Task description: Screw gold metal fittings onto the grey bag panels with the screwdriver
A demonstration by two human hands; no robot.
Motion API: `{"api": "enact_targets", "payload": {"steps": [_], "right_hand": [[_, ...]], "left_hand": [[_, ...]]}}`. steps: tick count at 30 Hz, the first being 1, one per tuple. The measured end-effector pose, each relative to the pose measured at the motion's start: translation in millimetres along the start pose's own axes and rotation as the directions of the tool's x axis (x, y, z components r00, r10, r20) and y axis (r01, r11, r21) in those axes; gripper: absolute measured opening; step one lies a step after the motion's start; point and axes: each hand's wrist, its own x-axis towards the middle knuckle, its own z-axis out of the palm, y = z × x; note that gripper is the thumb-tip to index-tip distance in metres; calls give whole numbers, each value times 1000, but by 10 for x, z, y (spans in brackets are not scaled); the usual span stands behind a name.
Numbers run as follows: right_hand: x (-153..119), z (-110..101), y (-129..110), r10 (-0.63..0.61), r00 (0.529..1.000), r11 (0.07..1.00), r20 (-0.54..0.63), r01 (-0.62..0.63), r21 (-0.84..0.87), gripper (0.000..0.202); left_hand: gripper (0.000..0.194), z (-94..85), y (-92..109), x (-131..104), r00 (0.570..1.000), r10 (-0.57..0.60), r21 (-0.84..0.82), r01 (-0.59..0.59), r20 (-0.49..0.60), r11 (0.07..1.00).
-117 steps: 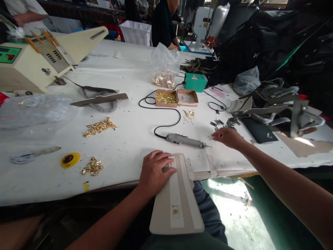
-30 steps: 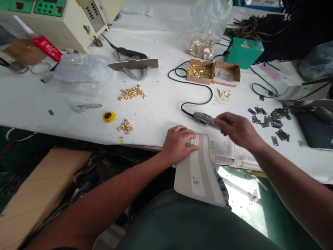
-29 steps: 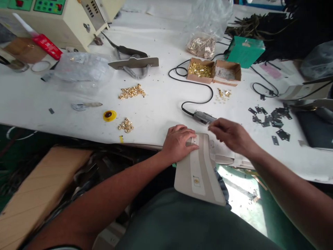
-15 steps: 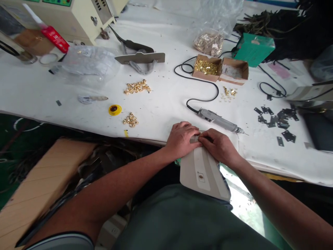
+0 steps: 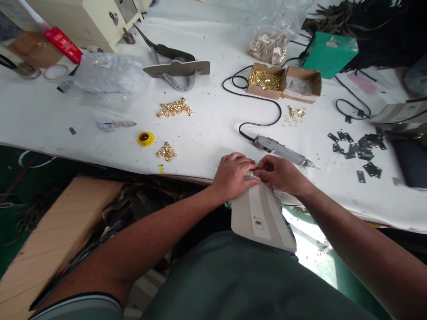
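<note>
A beige panel (image 5: 248, 213) with rounded corners and a small hole near its near end lies between the table edge and my body. My left hand (image 5: 233, 175) is closed over its far left part, fingers on top. At the same far end, my right hand (image 5: 278, 173) pinches thumb and fingertips together against the panel, beside my left fingertips. Whatever is in that pinch is too small and covered to make out. Just beyond my right hand lies a grey electric screwdriver (image 5: 282, 151), its bit pointing right.
Gold hardware piles (image 5: 174, 107) and a yellow dish (image 5: 146, 138) lie at left. Behind are an olive panel with a handle (image 5: 178, 69), a box of gold parts (image 5: 265, 82) and a green box (image 5: 330, 55). Dark metal plates (image 5: 363, 149) are scattered right.
My right hand has shifted slightly upward at the panel's far end, its fingers still pinched. My left hand stays on the panel. The camera view has moved a little.
</note>
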Motion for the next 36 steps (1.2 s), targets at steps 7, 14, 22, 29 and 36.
{"api": "enact_targets", "payload": {"steps": [7, 14, 22, 29, 36], "right_hand": [[-113, -93, 21, -100, 995, 994, -7, 100, 50, 33], [-20, -426, 217, -396, 823, 774, -407, 60, -631, 45], [-3, -548, 256, -267, 898, 931, -351, 145, -335, 44], [-227, -145, -352, -214, 813, 835, -541, 440, 331, 48], [-88, 243, -454, -221, 732, 767, -645, 539, 349, 48]], "left_hand": [[35, 14, 7, -7, 1000, 5, 3, -5, -29, 1000], [35, 25, 21, -3, 999, 4, 0, -4, -41, 1000], [33, 30, 21, -5, 999, 0, -5, 0, -37, 1000], [33, 9, 37, -2, 999, 13, 9, -12, -39, 1000], [32, 3, 41, -15, 999, 4, -3, -5, -47, 1000]]}}
